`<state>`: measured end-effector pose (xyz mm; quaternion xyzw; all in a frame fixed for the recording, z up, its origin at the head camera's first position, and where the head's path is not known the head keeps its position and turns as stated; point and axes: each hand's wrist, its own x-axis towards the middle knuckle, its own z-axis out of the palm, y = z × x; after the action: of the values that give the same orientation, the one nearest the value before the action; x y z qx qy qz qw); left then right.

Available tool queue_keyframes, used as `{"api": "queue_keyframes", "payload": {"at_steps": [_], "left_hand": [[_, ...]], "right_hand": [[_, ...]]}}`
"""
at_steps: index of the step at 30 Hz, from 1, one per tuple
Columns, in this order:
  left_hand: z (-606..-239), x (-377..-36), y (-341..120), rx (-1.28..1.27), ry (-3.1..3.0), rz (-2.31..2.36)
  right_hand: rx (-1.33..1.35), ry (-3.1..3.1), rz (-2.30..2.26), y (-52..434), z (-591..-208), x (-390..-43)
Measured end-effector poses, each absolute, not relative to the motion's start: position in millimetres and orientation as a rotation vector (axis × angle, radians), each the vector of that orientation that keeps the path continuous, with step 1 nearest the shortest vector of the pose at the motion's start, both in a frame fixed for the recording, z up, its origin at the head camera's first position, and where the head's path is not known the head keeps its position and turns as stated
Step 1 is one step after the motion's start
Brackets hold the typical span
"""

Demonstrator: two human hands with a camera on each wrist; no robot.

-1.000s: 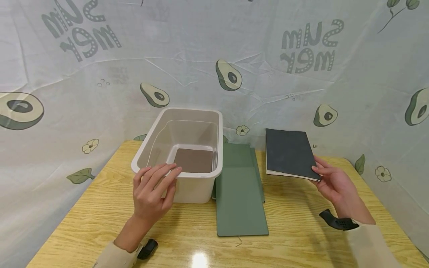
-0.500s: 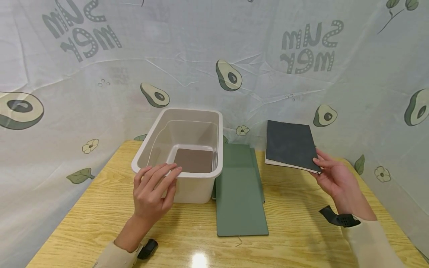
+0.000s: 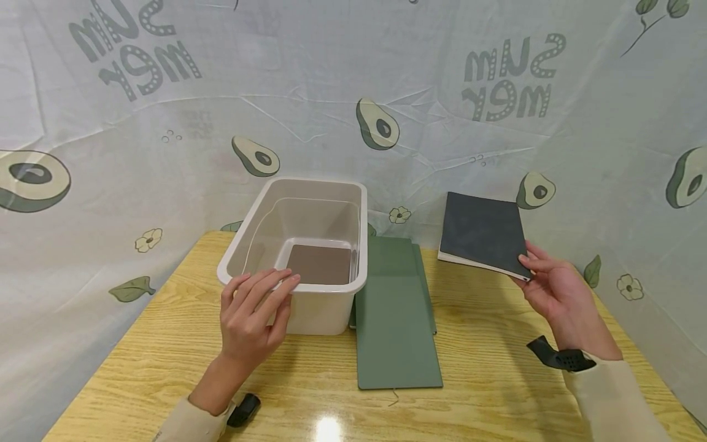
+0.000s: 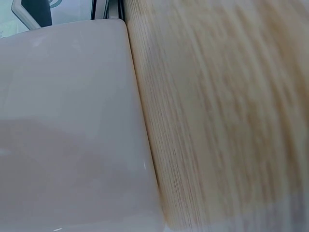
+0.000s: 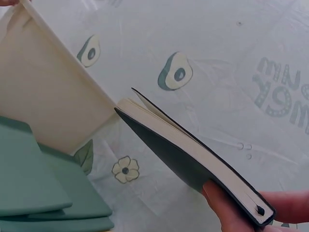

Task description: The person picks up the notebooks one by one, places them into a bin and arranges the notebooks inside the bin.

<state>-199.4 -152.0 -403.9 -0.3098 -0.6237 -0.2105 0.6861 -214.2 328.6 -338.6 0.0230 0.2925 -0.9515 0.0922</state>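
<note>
Head view: a dark-covered notebook (image 3: 483,233) is held aloft over the right part of the table (image 3: 480,362), its cover facing up and its pale page edges showing along the near side. The right hand (image 3: 558,294) grasps it at the near right corner, thumb on the upper cover and the other fingers beneath. In the right wrist view the notebook appears edge-on, one cover parted slightly from the pages at the far end. To its left on the table lies a stack of green covers (image 3: 397,331), overlapping unevenly, with a thin thread (image 3: 394,399) at the near edge. Just beside the stack stands an upright pale bin (image 3: 320,313); a flat brown rectangle (image 3: 320,265) lies on its floor. The left hand (image 3: 248,319) rests on the bin's near rim, its fingers loosely extended across it; the left wrist view shows only the bin's smooth wall and wood grain nearby. Both sleeves are beige, each with a black strap at the wrist. Behind hangs a pale cloth (image 3: 309,80) printed with avocados, flowers and mirrored lettering.
</note>
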Motion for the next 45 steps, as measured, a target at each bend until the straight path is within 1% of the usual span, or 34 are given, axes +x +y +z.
{"api": "queue_keyframes", "payload": {"at_steps": [13, 32, 45], "left_hand": [[-404.1, -199.5, -152.9, -0.697, -1.391, -0.469], [-404.2, -198.9, -153.6, -0.694, -1.405, -0.467], [-404.2, -199.1, -153.3, -0.695, -1.399, -0.472]], "right_hand": [[0.126, 0.844, -2.86, 317.6, -325.8, -216.7], [0.163, 0.784, -2.881, 309.8, -320.9, -221.3], [0.165, 0.794, -2.88, 295.7, -318.5, -220.5]]}}
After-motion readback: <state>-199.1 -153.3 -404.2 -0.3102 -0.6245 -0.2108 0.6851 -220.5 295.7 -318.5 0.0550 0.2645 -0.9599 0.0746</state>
